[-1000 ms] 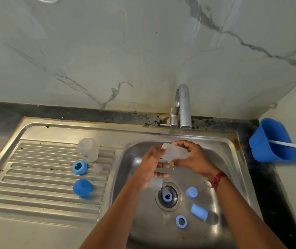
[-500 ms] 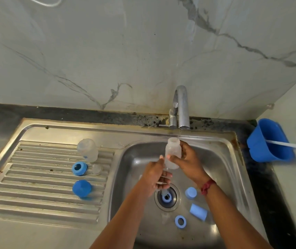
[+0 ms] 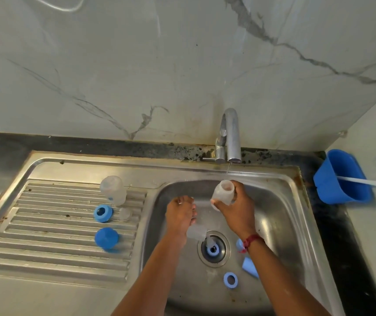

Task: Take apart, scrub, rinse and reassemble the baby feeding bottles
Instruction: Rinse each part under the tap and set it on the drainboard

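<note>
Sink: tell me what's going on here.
A person is rinsing baby bottle parts. The right hand grips a clear bottle upright under a thin stream from the tap. The left hand hangs beside it; whether it holds anything is unclear. Blue pieces lie in the sink; another bottle, ring and cap sit on the draining board.

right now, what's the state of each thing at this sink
tap, running a thin stream
held bottle, uncapped, upright under the stream, right hand grips it
spare bottle, uncapped, standing on drainboard
blue ring, off, on drainboard
blue cap, off, on drainboard
left hand, grip unclear
</note>
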Tool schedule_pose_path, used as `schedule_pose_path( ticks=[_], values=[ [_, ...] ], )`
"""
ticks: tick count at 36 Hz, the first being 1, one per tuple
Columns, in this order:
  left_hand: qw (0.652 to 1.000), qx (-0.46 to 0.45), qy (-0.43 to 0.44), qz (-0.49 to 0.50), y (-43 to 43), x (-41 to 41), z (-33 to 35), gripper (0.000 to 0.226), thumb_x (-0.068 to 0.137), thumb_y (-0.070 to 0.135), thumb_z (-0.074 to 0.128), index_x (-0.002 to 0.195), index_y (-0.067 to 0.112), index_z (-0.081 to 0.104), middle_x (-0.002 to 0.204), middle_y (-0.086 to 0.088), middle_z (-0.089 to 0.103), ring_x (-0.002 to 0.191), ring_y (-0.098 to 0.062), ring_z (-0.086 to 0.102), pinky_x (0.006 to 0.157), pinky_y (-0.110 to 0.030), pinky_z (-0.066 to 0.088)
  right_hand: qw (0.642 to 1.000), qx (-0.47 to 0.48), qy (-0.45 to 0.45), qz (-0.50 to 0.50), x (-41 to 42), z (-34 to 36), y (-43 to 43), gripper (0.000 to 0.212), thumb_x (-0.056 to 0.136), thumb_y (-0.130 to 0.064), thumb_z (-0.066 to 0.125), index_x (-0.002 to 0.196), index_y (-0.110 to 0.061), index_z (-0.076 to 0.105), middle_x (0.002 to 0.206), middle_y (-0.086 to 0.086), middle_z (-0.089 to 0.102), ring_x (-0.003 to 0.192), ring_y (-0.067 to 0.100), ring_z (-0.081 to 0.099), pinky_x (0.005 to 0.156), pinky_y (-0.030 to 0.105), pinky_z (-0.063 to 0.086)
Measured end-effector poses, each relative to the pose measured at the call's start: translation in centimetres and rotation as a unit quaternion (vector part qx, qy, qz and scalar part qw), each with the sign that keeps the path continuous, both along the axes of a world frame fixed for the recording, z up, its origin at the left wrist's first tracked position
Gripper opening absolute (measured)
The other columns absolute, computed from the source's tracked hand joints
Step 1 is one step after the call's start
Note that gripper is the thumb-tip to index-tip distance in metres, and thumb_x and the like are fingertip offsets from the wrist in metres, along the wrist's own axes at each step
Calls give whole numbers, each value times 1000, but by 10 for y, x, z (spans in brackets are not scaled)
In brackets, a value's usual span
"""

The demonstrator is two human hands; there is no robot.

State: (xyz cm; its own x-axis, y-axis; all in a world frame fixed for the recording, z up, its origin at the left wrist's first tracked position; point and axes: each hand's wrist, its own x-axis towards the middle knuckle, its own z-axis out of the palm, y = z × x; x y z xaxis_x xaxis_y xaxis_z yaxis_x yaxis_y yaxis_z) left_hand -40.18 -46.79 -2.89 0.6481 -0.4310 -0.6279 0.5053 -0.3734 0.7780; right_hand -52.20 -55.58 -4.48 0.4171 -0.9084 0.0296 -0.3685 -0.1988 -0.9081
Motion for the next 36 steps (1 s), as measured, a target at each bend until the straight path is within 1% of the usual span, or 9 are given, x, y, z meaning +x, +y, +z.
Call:
schedule_pose_path(
  ticks=[3,7,11,14,17,22,28,33,36],
  values=[
    [1000,-8,-20,3,-2,1,-1,9,95,20,57,90,15,64,75,-5,65,66,-17,57,59,-31,47,999,-46,-6,4,4,3,3,57,71,-24,88,117,-32,55,104,-18,63,93,4,61,77,13,49],
    [999,0,-42,-11,-5,2,-3,4,90,25,65,92,22,63,90,-6,68,73,-19,60,62,-32,48,998,-44,28,17,6,-1,3,56,71,-20,87,119,-25,58,109,-9,65,101,14,63,84,20,48],
    [997,-13,-75,-33,-7,2,0,27,89,24,70,115,23,63,112,-1,68,104,-18,64,94,-43,53,997,-68,23,-9,7,-3,3,59,74,-24,86,125,-21,56,117,-5,64,103,12,61,84,22,50],
    [996,-31,-76,-44,-7,1,2,38,90,20,70,127,19,61,124,-3,67,115,-19,62,104,-47,48,998,-50,49,-1,6,-6,3,59,73,-24,86,124,-21,58,115,-3,67,101,16,64,85,22,49],
    [995,-51,-80,-45,-9,2,1,40,90,15,71,128,15,61,128,-10,65,120,-25,61,106,-48,46,998,-54,32,-21,7,-4,3,59,75,-27,85,125,-22,56,113,-4,66,95,13,63,80,24,52],
    [994,-57,-79,-52,-9,0,-2,39,88,13,73,124,19,62,125,-12,66,120,-28,61,106,-50,46,997,-56,45,-33,6,-3,5,57,74,-27,85,124,-23,58,111,-9,66,94,6,62,78,13,46],
    [994,-62,-74,-47,-11,1,-5,40,85,10,75,121,23,62,125,-14,66,119,-30,61,106,-54,45,996,-75,39,-16,5,0,4,54,74,-22,85,122,-22,60,114,-6,66,100,9,62,81,19,47],
    [993,-63,-78,-56,-11,0,-5,42,87,13,74,124,24,60,128,-6,65,118,-23,62,106,-52,46,997,-36,56,32,2,1,1,54,75,-16,82,123,-26,59,118,-7,58,107,12,57,86,23,46],
    [992,-66,-80,-68,-8,0,-5,39,88,14,73,122,28,58,129,-4,63,118,-20,61,106,-53,46,997,-17,73,27,-4,-2,-1,62,75,-13,80,131,-26,55,120,-3,49,107,11,49,85,17,38]
  ],
)
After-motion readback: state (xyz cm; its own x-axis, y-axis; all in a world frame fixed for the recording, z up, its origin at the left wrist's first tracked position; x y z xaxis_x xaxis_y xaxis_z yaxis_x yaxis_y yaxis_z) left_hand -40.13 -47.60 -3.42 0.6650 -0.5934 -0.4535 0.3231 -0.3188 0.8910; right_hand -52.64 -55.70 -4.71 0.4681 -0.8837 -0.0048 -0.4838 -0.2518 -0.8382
